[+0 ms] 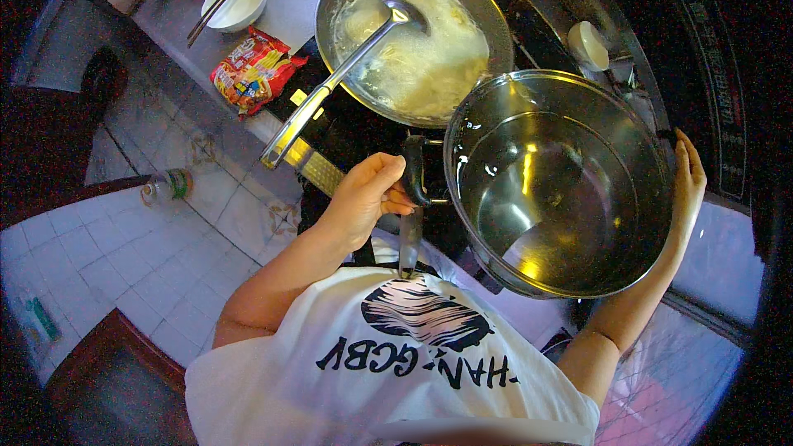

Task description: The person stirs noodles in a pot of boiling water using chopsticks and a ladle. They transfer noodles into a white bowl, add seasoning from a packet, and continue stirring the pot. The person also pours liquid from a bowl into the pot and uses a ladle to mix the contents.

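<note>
A large stainless steel pot [557,198] is held tilted in front of me, its inside facing up with no food visible in it. At its left side, my left hand [375,198] grips the black loop handle [415,170]. My right hand [689,167] holds the pot's right side; the palm and any handle there are hidden behind the wall. Just beyond the pot's rim, a wok [412,113] holds pale, cloudy liquid with noodles. A metal ladle [353,68] rests in the wok, its long handle slanting out over the near-left rim. The wok's dark handle [410,244] points towards my shirt.
A red instant-noodle packet [253,74] lies on the metal counter [164,25] to the left. Chopsticks [226,0] lie across a white bowl [241,6] behind it. A small bowl [587,46] stands at the right. A wooden chair [118,341] is on the tiled floor at lower left.
</note>
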A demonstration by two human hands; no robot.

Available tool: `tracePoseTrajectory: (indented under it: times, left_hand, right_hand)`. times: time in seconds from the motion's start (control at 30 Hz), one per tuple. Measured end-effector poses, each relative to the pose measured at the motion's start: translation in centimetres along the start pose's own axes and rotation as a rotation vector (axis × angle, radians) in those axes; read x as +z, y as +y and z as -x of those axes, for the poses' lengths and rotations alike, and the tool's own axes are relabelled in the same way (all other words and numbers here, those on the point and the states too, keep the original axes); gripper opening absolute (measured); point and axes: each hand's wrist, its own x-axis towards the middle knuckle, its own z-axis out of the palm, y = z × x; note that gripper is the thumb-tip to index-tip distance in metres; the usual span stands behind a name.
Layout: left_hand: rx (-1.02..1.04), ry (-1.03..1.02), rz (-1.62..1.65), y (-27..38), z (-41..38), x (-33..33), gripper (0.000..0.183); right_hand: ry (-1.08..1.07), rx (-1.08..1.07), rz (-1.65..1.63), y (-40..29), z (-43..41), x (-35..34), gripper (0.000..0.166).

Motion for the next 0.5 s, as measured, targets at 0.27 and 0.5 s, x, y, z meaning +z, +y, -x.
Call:
tracePoseTrajectory:
  times: [0.27, 0.5]
  left_hand:
    - [-0.017, -0.036, 0.024, -0.19, -0.23, -0.29, 0.024]
    - [-0.050, -0.048, 0.047, -0.53, -0.30, -0.23, 0.025]
  right_hand:
    - [-0.038, -0.037, -0.023, 0.23, -0.35, 0.29, 0.027]
    - [-0.049, -0.029, 0.059, 0.24, -0.60, -0.23, 0.028]
